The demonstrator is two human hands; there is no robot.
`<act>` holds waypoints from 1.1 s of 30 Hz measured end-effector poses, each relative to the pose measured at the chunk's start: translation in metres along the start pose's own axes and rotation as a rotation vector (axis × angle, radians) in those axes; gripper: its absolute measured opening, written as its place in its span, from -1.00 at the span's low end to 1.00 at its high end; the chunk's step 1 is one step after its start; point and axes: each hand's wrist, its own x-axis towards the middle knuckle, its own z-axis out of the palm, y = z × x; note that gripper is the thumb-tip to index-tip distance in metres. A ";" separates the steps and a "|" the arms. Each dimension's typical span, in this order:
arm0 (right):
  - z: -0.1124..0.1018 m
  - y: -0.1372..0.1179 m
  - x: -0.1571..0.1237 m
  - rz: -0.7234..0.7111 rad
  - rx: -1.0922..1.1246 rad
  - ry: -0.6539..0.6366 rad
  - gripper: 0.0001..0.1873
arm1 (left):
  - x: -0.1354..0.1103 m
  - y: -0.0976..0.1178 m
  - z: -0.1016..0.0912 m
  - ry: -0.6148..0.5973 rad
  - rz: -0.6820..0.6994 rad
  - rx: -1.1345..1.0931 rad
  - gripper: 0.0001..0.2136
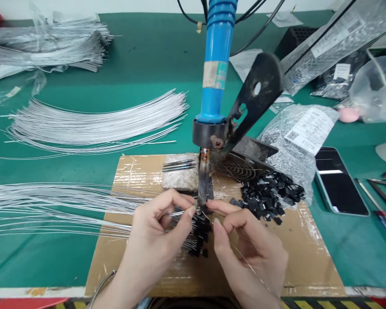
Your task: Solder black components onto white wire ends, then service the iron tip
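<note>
A blue-handled soldering iron [213, 96] hangs in a black metal stand [257, 92], its tip [203, 182] pointing down between my hands. My left hand [162, 234] pinches a thin grey wire just left of the tip; its end and any small part on it are mostly hidden by the fingers. From the right, my right hand [251, 244] grips a thin strand of solder wire [246, 261], whose end reaches the tip. Beneath my hands lie wires with small black connectors [197, 244] at their ends. Long grey wires [116, 201] run off to the left.
Cardboard [309, 257] covers the work area on the green table. Loose black connectors [273, 193] are heaped at right, near a phone [341, 180] and bubble-wrap bag [296, 137]. A wire bundle [96, 124] lies at left. A pale pad [180, 176] sits behind my left hand.
</note>
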 end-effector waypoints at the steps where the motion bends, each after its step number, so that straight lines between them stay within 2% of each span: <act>1: 0.000 0.000 0.000 -0.002 0.001 0.003 -0.77 | 0.000 0.000 0.000 -0.006 -0.001 0.001 -0.89; 18: 0.004 0.000 -0.003 -0.004 0.030 0.028 -0.79 | -0.004 0.000 -0.002 -0.010 -0.014 0.012 -0.87; 33: 0.003 0.006 -0.004 -0.055 0.026 0.023 -0.79 | -0.002 -0.001 0.001 0.025 0.047 0.037 -0.90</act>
